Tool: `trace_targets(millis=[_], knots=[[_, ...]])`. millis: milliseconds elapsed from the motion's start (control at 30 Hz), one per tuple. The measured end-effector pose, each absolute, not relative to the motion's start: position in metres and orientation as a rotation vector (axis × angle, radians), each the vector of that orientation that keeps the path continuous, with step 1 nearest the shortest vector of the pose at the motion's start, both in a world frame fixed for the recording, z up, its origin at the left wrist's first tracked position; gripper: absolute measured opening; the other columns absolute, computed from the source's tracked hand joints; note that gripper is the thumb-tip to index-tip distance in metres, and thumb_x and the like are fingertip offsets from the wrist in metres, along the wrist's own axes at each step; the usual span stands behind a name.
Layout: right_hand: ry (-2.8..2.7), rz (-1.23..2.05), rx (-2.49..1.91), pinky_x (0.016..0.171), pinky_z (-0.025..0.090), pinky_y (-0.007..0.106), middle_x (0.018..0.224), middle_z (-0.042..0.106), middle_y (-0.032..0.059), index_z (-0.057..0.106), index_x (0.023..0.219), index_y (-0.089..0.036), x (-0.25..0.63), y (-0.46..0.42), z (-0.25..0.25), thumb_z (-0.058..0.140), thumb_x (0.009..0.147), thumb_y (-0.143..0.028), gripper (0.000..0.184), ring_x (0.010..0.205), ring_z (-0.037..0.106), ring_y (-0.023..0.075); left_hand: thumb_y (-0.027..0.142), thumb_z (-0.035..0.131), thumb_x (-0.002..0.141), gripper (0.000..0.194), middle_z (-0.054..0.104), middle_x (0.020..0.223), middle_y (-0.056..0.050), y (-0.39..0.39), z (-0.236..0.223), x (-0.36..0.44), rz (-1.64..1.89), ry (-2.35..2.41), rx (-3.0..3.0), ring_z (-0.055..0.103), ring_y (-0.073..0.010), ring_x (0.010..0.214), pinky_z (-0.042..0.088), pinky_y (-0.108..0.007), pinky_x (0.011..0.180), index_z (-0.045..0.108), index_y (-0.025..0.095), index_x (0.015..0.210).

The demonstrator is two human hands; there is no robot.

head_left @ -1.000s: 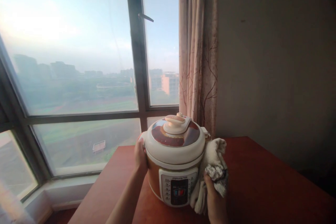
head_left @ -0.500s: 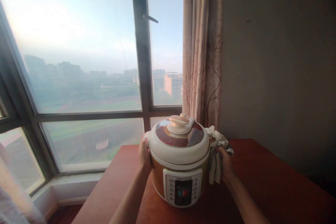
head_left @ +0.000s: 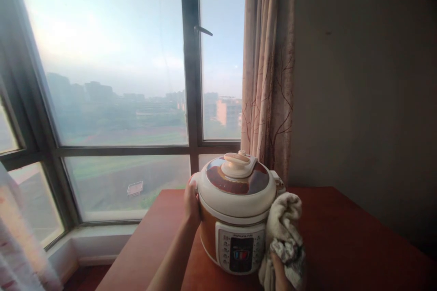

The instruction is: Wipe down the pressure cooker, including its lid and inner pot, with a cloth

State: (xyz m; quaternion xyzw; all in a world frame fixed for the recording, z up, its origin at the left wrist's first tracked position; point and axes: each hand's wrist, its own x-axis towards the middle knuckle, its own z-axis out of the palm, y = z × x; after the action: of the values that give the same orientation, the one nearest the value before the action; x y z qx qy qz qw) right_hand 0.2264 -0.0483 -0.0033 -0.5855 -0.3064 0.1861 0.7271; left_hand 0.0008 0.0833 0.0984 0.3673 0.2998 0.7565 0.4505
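An electric pressure cooker (head_left: 235, 202) stands on the table, with a cream rim, brown sides, a glossy brown lid and a control panel (head_left: 241, 249) facing me. My left hand (head_left: 192, 202) is closed around its left side handle, the thumb on top. At the cooker's front right, my right hand (head_left: 278, 263) is closed on a bunched white and grey cloth (head_left: 285, 218). The cloth covers most of that hand's fingers and lies against or just in front of the cooker's right side; I cannot tell whether it touches.
The reddish-brown table (head_left: 143, 232) extends on both sides of the cooker. Behind it are a large window with a dark frame (head_left: 193, 77) and a patterned curtain (head_left: 268, 77). A grey wall (head_left: 358, 100) is at the right, and a pale, sheer curtain (head_left: 20, 236) hangs at the lower left.
My right hand has left the cooker's right handle and come down and nearer to me with the cloth. My left hand still grips the left handle. The view has shifted slightly left.
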Motion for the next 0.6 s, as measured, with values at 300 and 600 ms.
trace_targets(millis=[300, 600], knots=[[-1.305, 0.071, -1.066, 0.115, 0.034, 0.055, 0.136, 0.06, 0.0123, 0.052, 0.139, -0.024, 0.254, 0.005, 0.082, 0.058, 0.088, -0.044, 0.055, 0.131, 0.052, 0.0322, 0.048, 0.064, 0.079, 0.044, 0.074, 0.1, -0.004, 0.081, 0.104, 0.003, 1.917, 0.78, 0.906, 0.064, -0.0258, 0.099, 0.048, -0.036, 0.091, 0.071, 0.018, 0.11], [-1.532, 0.433, -1.367, 0.081, 0.048, 0.035, 0.08, 0.074, 0.0045, 0.073, 0.076, -0.022, 0.303, 0.076, 0.184, 0.06, 0.074, -0.035, 0.018, 0.088, 0.066, 0.0279, 0.049, 0.062, 0.08, 0.044, 0.074, 0.101, -0.005, 0.08, 0.105, 0.003, 1.902, 0.762, 0.93, 0.064, -0.0262, 0.098, 0.048, -0.038, 0.09, 0.068, 0.018, 0.11]])
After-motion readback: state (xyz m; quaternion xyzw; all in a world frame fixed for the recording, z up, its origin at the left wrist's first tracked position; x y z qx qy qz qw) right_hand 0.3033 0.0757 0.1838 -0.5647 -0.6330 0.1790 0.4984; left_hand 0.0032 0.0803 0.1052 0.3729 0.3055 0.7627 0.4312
